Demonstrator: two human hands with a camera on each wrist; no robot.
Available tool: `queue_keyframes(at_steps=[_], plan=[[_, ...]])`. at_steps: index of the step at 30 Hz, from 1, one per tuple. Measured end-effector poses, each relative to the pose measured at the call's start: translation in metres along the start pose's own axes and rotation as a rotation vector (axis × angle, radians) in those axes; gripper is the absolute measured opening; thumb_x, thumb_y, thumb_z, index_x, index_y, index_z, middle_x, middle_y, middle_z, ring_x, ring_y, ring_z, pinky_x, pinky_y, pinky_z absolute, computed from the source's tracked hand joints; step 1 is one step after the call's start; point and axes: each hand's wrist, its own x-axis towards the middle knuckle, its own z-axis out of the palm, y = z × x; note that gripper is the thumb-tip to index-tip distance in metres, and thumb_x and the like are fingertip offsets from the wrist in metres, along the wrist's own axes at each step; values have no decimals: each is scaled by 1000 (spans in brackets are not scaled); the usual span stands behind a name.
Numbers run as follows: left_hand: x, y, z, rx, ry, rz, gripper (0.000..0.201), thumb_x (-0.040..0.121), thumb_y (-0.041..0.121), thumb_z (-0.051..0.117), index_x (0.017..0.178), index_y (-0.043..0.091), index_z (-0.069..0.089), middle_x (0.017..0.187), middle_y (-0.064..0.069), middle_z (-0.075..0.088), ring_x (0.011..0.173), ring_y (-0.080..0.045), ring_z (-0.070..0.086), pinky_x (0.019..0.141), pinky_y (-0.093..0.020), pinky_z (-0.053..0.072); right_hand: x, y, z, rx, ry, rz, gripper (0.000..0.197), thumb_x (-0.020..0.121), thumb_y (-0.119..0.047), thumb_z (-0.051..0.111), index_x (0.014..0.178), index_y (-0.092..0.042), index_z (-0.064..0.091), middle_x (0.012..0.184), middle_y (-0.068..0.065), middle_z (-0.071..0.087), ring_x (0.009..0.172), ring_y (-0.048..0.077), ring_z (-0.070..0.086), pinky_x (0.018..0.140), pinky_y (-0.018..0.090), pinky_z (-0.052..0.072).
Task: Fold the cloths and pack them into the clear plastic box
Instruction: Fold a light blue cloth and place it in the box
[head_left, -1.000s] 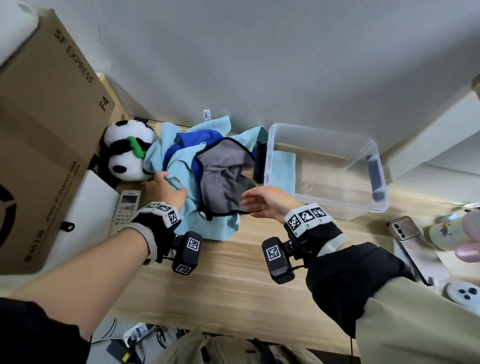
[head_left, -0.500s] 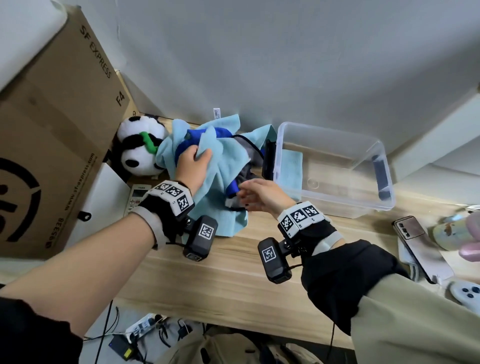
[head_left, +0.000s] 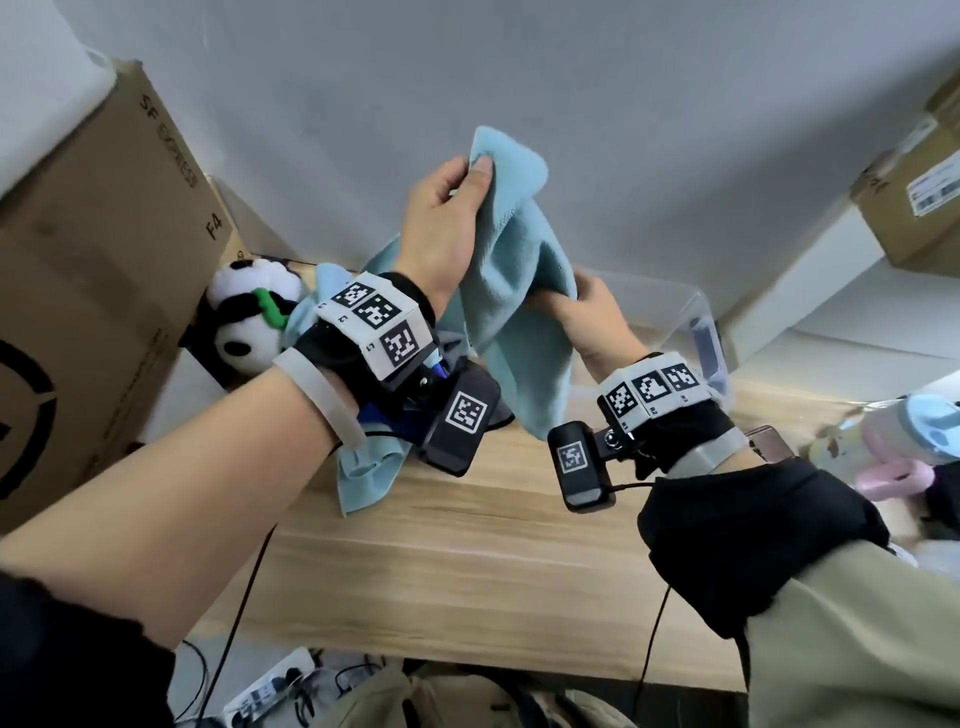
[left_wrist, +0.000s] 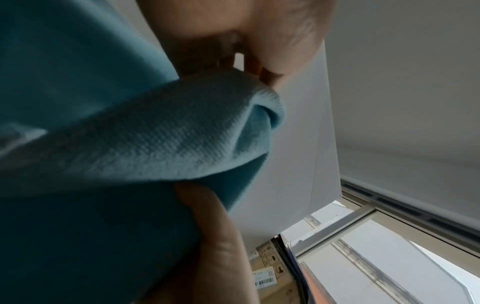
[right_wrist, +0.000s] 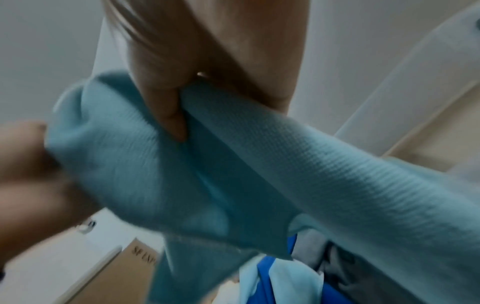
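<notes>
A light blue cloth (head_left: 519, 270) hangs in the air above the wooden table. My left hand (head_left: 449, 208) pinches its top corner (left_wrist: 182, 131), raised high. Lower and to the right, my right hand (head_left: 582, 306) grips the cloth's edge (right_wrist: 259, 144) between thumb and fingers. The clear plastic box (head_left: 698, 332) stands behind my right wrist, mostly hidden. More cloths lie in a heap under my left wrist: a pale blue one (head_left: 363, 467), a dark blue one (right_wrist: 270, 273) and a grey one (right_wrist: 311, 246).
A panda plush (head_left: 249, 317) sits at the back left beside a large cardboard box (head_left: 93, 249). A phone (head_left: 769, 441) and pastel toys (head_left: 904, 441) lie at the right. The wooden table (head_left: 467, 561) extends toward me; cables hang below its front edge.
My left hand has lifted the light blue cloth from the heap high into the air. My right hand has risen from the table and taken hold of the cloth's lower edge.
</notes>
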Motion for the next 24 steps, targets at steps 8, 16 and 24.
queue_keyframes(at_steps=[8,16,24], plan=[[-24,-21,29,98,-288,-179,20,92,26,47,81,10,53,77,-11,47,76,-21,44,71,-32,36,-19,8,-69,-31,-93,99,62,81,-40,66,134,-21,41,127,-3,57,114,13,56,94,37,48],[-43,-31,50,147,-421,-208,22,98,16,43,81,14,55,76,-3,53,70,-13,48,68,-26,40,-46,20,-94,149,-54,-14,12,80,-26,65,71,-21,61,66,-13,63,68,2,58,75,16,48],[-55,-32,75,130,-519,-281,36,78,37,70,106,15,64,105,-5,71,98,-18,68,91,-31,52,-63,20,-104,225,33,-109,23,68,-40,74,77,-24,59,75,1,70,67,15,63,64,24,50]])
